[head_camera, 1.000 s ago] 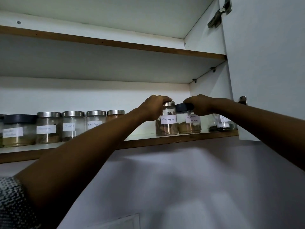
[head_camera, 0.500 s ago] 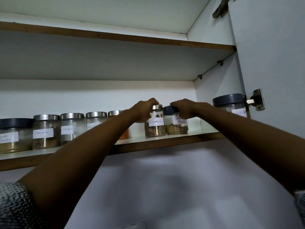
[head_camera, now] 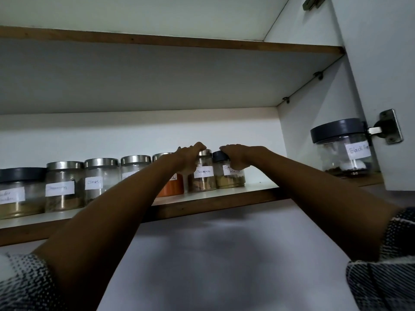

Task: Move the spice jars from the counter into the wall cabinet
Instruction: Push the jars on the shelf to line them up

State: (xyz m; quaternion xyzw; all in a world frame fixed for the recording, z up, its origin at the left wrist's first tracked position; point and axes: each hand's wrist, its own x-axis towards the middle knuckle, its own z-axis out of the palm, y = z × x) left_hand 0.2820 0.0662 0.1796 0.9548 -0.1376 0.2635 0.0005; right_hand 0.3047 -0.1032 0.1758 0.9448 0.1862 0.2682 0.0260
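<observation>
Both arms reach up into the open wall cabinet. My left hand (head_camera: 189,157) grips the silver lid of the cinnamon jar (head_camera: 202,179), which stands on the lower shelf (head_camera: 215,194). Beside it on the right, my right hand (head_camera: 235,154) grips the dark lid of the garam masala jar (head_camera: 231,178). The two jars stand upright and touch each other. To their left an orange powder jar (head_camera: 171,187) is partly hidden by my left forearm.
A row of labelled jars runs left along the shelf: cloves (head_camera: 98,178), another silver-lidded jar (head_camera: 64,187) and a dark-lidded one (head_camera: 20,191). A large dark-lidded jar (head_camera: 343,147) stands at the far right by the door hinge (head_camera: 387,130). The upper shelf (head_camera: 179,43) shows no jars.
Both jars have slid back and left on the shelf, toward the orange jar. The camera has moved, and the big jar on the right now shows in full.
</observation>
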